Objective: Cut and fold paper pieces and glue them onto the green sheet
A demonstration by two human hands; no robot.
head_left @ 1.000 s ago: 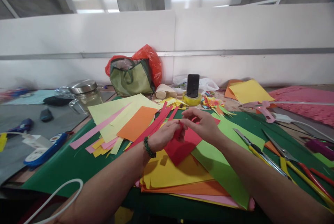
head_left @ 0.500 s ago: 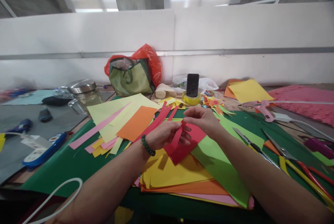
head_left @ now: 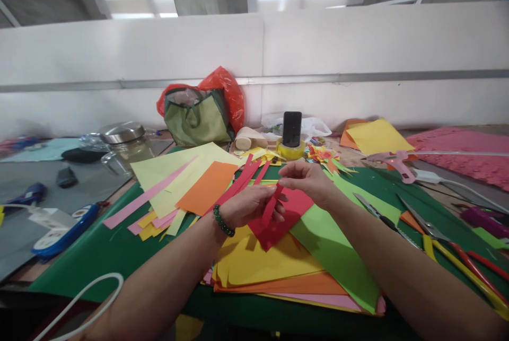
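Between my two hands is a narrow red paper strip (head_left: 270,210), its lower end hanging free. My left hand (head_left: 254,204), with a green bead bracelet (head_left: 223,221) at its wrist, is closed on the strip. My right hand (head_left: 308,182) pinches the strip's upper end, thumb and fingertips together. Directly below lies a red paper sheet (head_left: 292,213) on top of a stack of yellow paper (head_left: 266,261). To the right of it is a green paper sheet (head_left: 338,256). More red strips (head_left: 242,176) rest just behind my left hand.
Scissors (head_left: 431,227) and a utility knife (head_left: 382,216) lie at right, near a pink glue gun (head_left: 397,163). A phone (head_left: 292,129) leans upright in a yellow tape roll (head_left: 290,151). At left stand a glass jar (head_left: 127,145) and a blue power strip (head_left: 66,229). A green bag (head_left: 196,118) sits behind.
The view has shifted very slightly. Both hands keep the red strip in nearly the same place, with only tiny finger movement.
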